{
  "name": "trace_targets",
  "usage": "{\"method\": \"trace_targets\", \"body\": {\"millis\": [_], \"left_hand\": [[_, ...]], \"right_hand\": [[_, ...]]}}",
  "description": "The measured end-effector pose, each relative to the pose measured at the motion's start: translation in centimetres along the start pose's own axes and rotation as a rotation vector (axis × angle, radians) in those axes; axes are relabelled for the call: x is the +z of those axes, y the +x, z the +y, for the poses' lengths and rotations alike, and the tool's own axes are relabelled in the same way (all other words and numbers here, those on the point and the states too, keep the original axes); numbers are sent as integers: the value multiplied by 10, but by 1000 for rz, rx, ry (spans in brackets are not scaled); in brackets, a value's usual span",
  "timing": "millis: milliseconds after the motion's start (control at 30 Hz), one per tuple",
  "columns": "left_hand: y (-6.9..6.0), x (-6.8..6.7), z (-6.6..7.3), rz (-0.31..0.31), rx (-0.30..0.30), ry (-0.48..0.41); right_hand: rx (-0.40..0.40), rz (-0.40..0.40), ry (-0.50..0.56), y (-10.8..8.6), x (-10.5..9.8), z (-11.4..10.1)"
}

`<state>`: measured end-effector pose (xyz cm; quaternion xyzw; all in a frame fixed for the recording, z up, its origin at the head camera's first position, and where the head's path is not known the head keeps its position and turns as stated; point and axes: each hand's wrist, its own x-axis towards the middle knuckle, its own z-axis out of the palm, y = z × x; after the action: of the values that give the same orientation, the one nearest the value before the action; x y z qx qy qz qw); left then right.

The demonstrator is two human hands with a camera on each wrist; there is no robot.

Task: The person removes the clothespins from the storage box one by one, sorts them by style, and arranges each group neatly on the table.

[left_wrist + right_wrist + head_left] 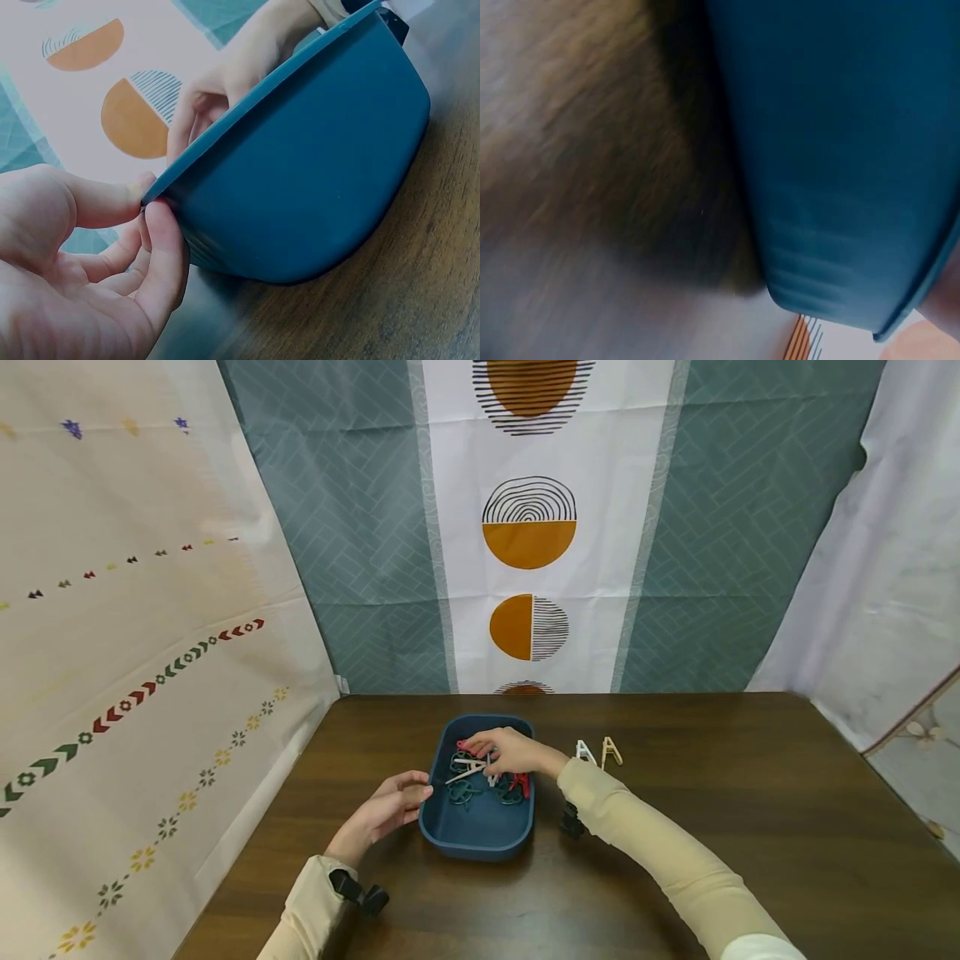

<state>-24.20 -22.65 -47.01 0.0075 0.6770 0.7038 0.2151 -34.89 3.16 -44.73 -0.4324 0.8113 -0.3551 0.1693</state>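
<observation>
A blue plastic bin (480,835) stands on the table, holding white clothespins (467,772), red clips (521,783) and dark green looped pieces (462,791). At its left side, my left hand (392,808) pinches the rim between thumb and fingers, as the left wrist view shows. My right hand (517,752) reaches over the right rim into the bin, fingers bent down among the clothespins. Whether those fingers grip one cannot be made out. The bin's wall (832,165) fills much of the right wrist view and hides the fingertips there.
A white clothespin (584,751) and a yellow clothespin (611,750) stand on the brown table (720,793) behind the right forearm. A patterned curtain (375,527) hangs at the table's back edge, with a pale embroidered cloth (150,635) on the left.
</observation>
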Motion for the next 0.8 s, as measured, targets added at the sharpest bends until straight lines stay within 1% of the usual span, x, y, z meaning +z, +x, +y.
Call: {"method": "trace_targets", "body": {"millis": [167,300,467,567,633,700,800], "left_hand": [[1,1,0,-6,4,0],[1,1,-1,-10,-6,-18],[1,1,-1,-10,-7,-28],[1,0,-1,-7,-7,-31],[1,0,0,-10,-6,-33],[1,0,0,-15,-4,-36],[1,0,0,-19,-1,-39]], "right_hand": [[24,24,-1,8,4,3],[55,20,-5,14,8,4],[80,-13,-112,21,13,4],[72,-24,-207,24,16,4],[60,-25,-242,24,17,3],[55,-24,-255,24,18,3],[56,-26,-240,24,19,2]]}}
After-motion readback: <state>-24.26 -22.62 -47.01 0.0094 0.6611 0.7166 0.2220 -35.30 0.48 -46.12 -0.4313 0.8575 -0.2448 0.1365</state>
